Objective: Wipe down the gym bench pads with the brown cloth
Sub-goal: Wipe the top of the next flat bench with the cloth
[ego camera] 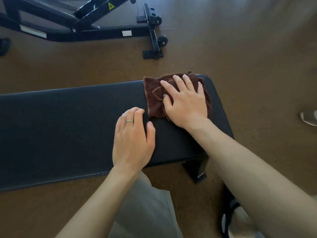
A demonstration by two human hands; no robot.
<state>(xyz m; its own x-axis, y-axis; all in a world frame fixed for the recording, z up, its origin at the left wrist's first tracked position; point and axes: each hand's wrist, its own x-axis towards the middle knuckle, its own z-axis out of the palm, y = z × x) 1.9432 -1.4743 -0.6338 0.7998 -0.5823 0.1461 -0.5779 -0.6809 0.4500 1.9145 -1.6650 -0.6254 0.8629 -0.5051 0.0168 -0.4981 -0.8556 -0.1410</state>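
Note:
A black padded gym bench (60, 131) runs from the left edge to the right of centre. The brown cloth (153, 100) lies crumpled near the pad's right end. My right hand (184, 102) presses flat on the cloth with fingers spread and straight. My left hand (133, 140) rests on the bare pad just left of the cloth, fingers loosely bent at the tips, a ring on one finger, holding nothing.
A second bench's black steel frame (82, 23) with small wheels stands on the brown floor at the back left. The bench's black leg (197, 169) shows under its right end. My light trousers (145, 212) and sandalled foot (235, 219) are below; a shoe (309, 117) sits at the right edge.

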